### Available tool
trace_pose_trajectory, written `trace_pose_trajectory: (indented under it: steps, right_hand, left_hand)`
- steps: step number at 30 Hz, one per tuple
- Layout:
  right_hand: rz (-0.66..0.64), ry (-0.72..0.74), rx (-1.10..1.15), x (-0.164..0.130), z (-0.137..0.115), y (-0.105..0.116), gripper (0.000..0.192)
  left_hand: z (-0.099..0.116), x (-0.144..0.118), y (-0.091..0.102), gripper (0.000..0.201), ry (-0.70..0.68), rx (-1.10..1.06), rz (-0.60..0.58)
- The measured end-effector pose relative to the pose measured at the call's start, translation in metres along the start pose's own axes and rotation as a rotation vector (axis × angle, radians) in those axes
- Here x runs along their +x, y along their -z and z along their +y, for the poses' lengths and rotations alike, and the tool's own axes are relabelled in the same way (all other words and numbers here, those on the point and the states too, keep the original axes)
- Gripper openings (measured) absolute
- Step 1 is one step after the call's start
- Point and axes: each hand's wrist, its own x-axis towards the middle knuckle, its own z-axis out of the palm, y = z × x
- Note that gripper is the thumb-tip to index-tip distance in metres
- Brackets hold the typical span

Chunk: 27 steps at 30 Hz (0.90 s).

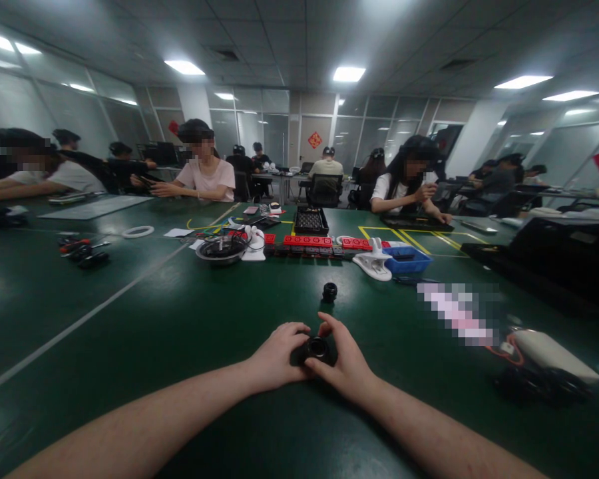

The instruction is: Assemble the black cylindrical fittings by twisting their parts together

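A broad green table (130, 332) fills the foreground, crossed by a pale line (80, 319) and marked farther off with yellow tape (409, 238). Other people sit along its far edge and at more tables behind, on dark office chairs (324, 189). Glass partition walls (259, 126) with grey frames close the room, and a white column (474, 136) stands to the right. A red ornament (315, 140) hangs on the back wall. Rectangular ceiling panels (349, 74) cast cool white light from a grey tiled ceiling (279, 40).

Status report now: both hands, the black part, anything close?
Left hand and right hand shut on black round part. Small black ring just beyond, apart.
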Motion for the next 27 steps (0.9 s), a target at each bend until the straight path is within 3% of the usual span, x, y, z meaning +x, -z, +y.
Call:
trace_pose_trajectory:
  steps: [6,18,27]
  right_hand:
    - [-0.095,0.176,0.089,-0.003,-0.003,0.009,0.064]
    - [0.025,0.055,0.005,0.0,0.003,0.003,0.058]
    - [0.029,0.003,-0.055,0.003,0.003,-0.002,0.069]
  left_hand:
    - [-0.002,-0.001,-0.001,0.044,-0.012,0.034,-0.005]
    - [-0.002,-0.001,-0.002,0.041,-0.015,0.05,0.004]
    - [0.004,0.0,0.003,0.042,0.015,0.035,-0.02]
